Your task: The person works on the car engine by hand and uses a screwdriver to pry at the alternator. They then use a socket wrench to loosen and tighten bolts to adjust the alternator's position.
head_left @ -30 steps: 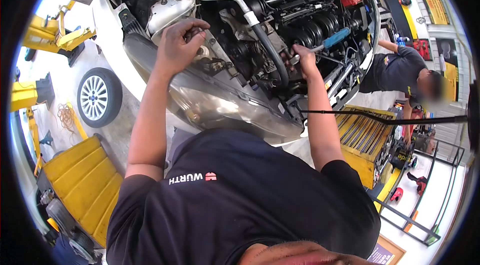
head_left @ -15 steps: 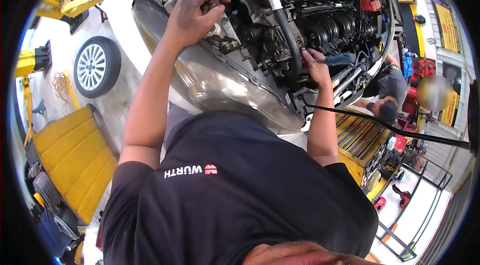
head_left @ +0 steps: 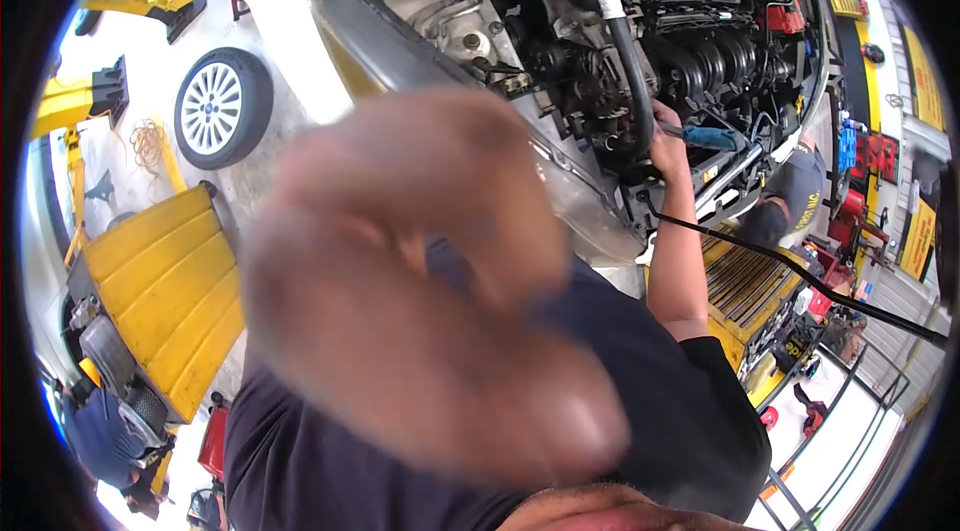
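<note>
blue-handled tool (head_left: 712,138) — gripped in the right hand (head_left: 668,141), its blue end jutting beyond; left hand (head_left: 370,326) — blurred, grip unclear.

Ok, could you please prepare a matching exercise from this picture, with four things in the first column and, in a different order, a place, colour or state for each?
Things:
1. Worker's left hand
2. Worker's right hand
3. Tool handle
4. Loose wheel

Descriptions:
A. Blue
B. In the upper left of the picture
C. Large and blurred in the view
D. Beside the lower end of the black hose

Right pairs: 1-C, 2-D, 3-A, 4-B
</note>
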`<action>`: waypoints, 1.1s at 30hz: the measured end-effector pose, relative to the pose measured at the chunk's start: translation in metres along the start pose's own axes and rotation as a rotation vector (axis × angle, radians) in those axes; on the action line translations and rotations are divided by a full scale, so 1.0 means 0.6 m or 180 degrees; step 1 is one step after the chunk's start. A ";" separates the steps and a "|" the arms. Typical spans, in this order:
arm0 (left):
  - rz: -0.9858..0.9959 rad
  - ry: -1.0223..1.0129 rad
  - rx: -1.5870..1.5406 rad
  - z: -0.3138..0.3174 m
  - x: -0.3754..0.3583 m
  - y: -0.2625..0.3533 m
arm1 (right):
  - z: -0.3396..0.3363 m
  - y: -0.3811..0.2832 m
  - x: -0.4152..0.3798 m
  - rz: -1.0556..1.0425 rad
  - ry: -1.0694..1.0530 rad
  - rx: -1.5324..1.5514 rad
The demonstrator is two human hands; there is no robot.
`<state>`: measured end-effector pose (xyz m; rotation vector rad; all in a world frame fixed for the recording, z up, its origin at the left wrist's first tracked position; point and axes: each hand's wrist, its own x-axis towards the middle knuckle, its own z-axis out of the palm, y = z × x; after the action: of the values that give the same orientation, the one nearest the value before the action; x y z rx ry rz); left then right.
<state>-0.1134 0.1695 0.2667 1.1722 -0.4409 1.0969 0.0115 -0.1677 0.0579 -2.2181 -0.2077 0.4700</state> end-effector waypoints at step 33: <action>-0.2508 -0.2003 -0.1749 -0.071 -0.002 0.005 | -0.006 -0.074 0.011 0.0859 0.0303 0.0688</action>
<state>-0.1269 0.2069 0.2511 1.0213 -0.6322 -0.1013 0.0195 -0.1398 0.0924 -2.0568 0.1877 0.5052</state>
